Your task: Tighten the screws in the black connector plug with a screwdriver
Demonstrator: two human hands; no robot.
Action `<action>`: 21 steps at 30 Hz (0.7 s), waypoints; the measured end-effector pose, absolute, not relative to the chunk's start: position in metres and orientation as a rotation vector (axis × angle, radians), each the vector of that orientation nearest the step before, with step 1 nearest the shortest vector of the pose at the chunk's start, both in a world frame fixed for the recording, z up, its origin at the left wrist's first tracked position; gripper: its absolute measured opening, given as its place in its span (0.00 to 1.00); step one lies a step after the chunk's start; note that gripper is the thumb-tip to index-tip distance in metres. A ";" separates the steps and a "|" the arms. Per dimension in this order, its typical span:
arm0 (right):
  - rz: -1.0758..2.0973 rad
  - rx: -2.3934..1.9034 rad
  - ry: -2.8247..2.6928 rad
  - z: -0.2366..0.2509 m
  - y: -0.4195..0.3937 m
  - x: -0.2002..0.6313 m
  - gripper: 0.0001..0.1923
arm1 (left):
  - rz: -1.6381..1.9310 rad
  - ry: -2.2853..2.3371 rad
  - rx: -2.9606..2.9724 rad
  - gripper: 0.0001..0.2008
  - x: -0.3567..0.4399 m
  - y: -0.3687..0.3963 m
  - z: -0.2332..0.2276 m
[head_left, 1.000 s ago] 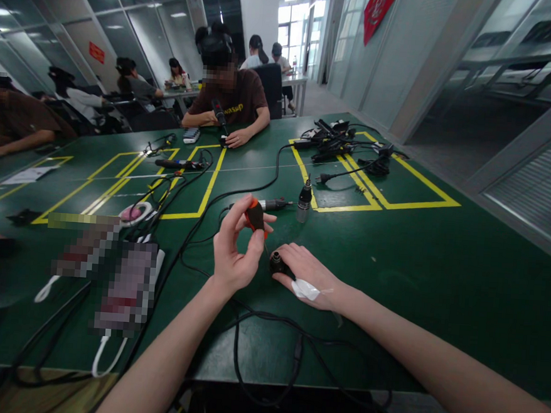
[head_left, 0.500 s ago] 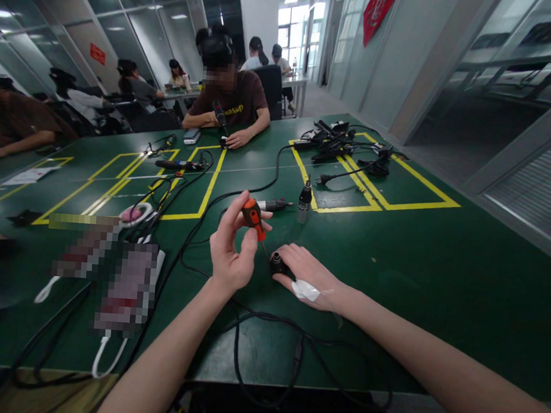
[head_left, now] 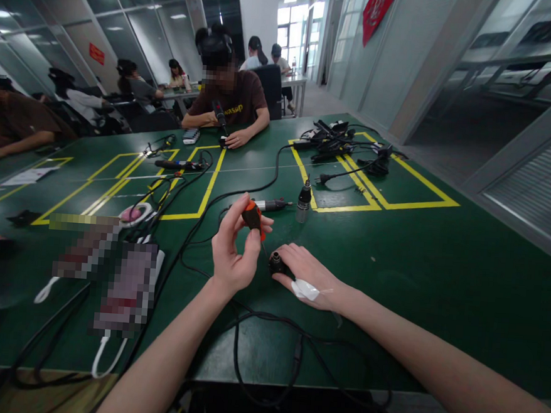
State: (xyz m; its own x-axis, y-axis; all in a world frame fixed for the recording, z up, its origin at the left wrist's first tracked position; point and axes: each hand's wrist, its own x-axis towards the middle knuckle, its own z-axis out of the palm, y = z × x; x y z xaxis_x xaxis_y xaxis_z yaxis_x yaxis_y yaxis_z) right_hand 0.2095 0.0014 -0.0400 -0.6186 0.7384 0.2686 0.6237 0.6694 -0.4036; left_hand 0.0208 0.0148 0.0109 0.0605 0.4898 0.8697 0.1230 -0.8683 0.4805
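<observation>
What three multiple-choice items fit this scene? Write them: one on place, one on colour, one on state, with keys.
1. Where does the right hand rest?
A. On the green table
B. On a chair
C. On a shelf

2. What colour is the handle of the screwdriver?
A. Blue and white
B. Orange and black
C. All yellow

3. How is the left hand placed?
A. Flat on the table
B. Fingers pinching the screwdriver handle
C. Out of view

Key: 1 A, it lies on the table over a small black part; 2 B, both colours show; 3 B, fingers close round it.

Left hand (head_left: 234, 254) raised, fingers (head_left: 254, 246) pinched; right hand (head_left: 311, 275) flat, palm down
</observation>
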 end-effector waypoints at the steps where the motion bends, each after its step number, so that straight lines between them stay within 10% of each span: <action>1: 0.377 -1.068 -2.477 -0.041 0.002 0.209 0.09 | 1.889 0.618 2.073 0.27 0.020 0.015 0.011; 21: 0.377 -1.071 -2.470 -0.039 0.001 0.210 0.08 | 2.019 0.876 2.179 0.29 0.016 0.023 0.005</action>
State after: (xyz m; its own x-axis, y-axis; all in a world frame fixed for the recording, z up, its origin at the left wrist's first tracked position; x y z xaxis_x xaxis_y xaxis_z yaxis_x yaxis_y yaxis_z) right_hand 0.2097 0.0008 -0.0393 -0.6148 0.7415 0.2688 0.6275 0.6663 -0.4029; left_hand 0.0155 0.0234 0.0053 -0.0097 0.4269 0.9043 0.3686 -0.8391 0.4000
